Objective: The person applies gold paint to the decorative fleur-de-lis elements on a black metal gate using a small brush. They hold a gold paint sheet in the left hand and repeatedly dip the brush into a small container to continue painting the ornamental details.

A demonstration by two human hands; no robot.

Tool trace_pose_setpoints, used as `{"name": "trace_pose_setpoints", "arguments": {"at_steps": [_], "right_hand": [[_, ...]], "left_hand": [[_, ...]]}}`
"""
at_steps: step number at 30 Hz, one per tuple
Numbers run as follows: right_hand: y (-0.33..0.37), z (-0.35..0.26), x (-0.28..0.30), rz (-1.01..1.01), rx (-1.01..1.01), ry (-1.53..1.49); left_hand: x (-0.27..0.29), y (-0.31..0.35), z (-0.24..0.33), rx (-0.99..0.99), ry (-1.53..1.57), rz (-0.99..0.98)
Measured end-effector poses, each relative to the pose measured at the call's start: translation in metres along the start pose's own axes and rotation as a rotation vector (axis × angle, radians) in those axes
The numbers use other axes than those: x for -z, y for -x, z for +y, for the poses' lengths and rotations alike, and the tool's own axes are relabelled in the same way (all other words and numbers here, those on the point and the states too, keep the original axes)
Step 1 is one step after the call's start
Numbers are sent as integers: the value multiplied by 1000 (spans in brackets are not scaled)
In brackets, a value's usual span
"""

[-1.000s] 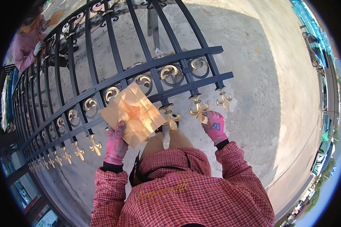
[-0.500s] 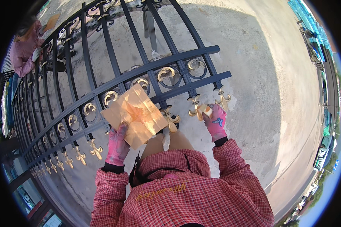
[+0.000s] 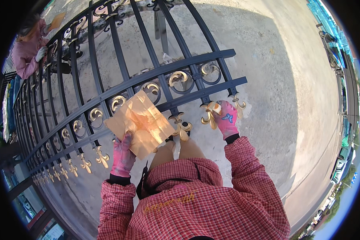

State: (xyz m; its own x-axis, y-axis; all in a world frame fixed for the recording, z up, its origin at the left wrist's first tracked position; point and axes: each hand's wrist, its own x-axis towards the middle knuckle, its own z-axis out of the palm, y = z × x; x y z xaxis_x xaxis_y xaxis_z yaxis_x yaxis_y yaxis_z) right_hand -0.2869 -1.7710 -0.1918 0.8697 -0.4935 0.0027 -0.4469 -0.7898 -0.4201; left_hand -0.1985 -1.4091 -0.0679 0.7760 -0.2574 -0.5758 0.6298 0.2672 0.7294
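Your left hand (image 3: 124, 156), in a pink glove at eight o'clock from the middle of the view, pinches the near edge of a creased brown sheet (image 3: 148, 120) at nine; your thumb lies on top, and the fingers beneath are hidden. An orange-brown stain marks the sheet's middle. Your right hand (image 3: 229, 119), in a matching glove at three, pinches a small pale pad (image 3: 217, 107) with an orange stain; how its hidden fingers sit, you cannot tell from here. The pad overlaps the right curl of a gold finial (image 3: 208, 117), also toward three, though contact is unclear. That finial tips one bar of a dark metal fence panel (image 3: 212, 90), which stretches from eight round to one o'clock, with gold scrolls set in rings between its two rails. At ten, a co-worker (image 3: 24, 56) in a pink top rests a gloved hand (image 3: 41, 53) by the panel's far side
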Motion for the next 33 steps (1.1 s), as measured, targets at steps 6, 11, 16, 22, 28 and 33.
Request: {"name": "trace_pose_setpoints", "arguments": {"at_steps": [6,11,16,22,28,33], "right_hand": [[-1,-20,7,89,39,13],[2,-34,7,19,-57,39],[6,-59,5,-95,-100,142],[25,-39,12,-119,-60,79],[41,-10,28,-32,-117,10],[27,63,69,269,-272,-191]], "left_hand": [[9,-3,-1,-52,2,-3],[0,-1,8,-60,4,39],[4,-3,11,-47,20,38],[10,-7,10,-40,45,73],[6,-13,6,24,16,7],[-20,-12,-6,-6,28,33]]}}
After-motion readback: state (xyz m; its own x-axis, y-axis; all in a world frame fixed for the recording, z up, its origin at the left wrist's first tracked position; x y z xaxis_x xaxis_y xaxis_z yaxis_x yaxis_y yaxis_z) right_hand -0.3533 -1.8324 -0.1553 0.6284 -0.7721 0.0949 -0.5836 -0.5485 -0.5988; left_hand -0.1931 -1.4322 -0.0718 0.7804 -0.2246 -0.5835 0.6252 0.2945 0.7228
